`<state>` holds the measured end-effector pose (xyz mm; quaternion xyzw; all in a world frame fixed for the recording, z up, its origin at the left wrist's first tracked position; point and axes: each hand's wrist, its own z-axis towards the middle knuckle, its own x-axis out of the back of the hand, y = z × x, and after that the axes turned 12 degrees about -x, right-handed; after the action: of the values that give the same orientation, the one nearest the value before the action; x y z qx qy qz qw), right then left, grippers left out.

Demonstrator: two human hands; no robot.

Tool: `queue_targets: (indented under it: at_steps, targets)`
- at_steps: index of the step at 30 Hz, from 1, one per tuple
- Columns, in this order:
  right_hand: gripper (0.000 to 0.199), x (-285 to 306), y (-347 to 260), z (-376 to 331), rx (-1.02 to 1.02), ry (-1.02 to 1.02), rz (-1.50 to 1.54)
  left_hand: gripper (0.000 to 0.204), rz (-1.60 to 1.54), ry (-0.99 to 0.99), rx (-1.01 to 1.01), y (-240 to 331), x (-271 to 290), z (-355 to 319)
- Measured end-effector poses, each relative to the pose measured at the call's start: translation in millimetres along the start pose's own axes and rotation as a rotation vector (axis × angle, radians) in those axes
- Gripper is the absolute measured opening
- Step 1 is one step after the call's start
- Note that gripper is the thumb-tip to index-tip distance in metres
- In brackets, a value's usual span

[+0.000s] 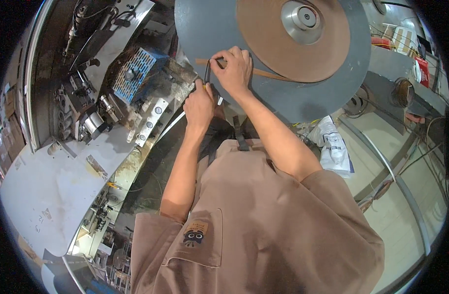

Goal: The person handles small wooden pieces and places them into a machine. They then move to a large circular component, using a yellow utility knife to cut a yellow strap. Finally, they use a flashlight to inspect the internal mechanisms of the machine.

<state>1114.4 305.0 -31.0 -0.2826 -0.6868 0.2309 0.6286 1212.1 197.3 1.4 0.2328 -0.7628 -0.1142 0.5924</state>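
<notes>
My right hand [233, 70] pinches the free end of a thin brown strip [271, 74] that runs off a large brown coil [293, 39] lying on a round grey turntable [212, 29]. My left hand [200, 103] sits just below it, shut on a small tool with a yellow part; a dark loop rises from it up to the strip near my right fingers. Both hands work at the disc's lower left edge. A shiny metal hub [303, 17] marks the centre of the coil.
A machine with a blue perforated cover [136, 71], metal fittings and a grey sheet-metal table [53, 181] stands to the left. A white printed bag [332, 142] lies on the pale floor at right, beside curved metal rails [406, 196] and cables.
</notes>
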Motion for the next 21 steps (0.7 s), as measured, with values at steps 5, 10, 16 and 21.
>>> queue_targets:
  at_steps: [5, 10, 16, 21]
  targets:
    - [0.009, 0, -2, 2, -0.004, -0.022, -0.005, 0.032, -0.032, 0.012, 0.044, 1, 1, 1]
    - [0.009, -6, 3, 4, 0.013, -0.023, -0.019, 0.031, -0.353, 0.013, 0.184, 8, 25, -10]
    - [0.010, -4, -6, 7, -0.006, 0.015, -0.020, 0.028, -0.693, 0.146, 0.273, -14, 33, -27]
    - [0.010, -6, -7, 8, 0.008, 0.020, -0.026, 0.034, -0.768, 0.169, 0.459, -23, 35, -35]
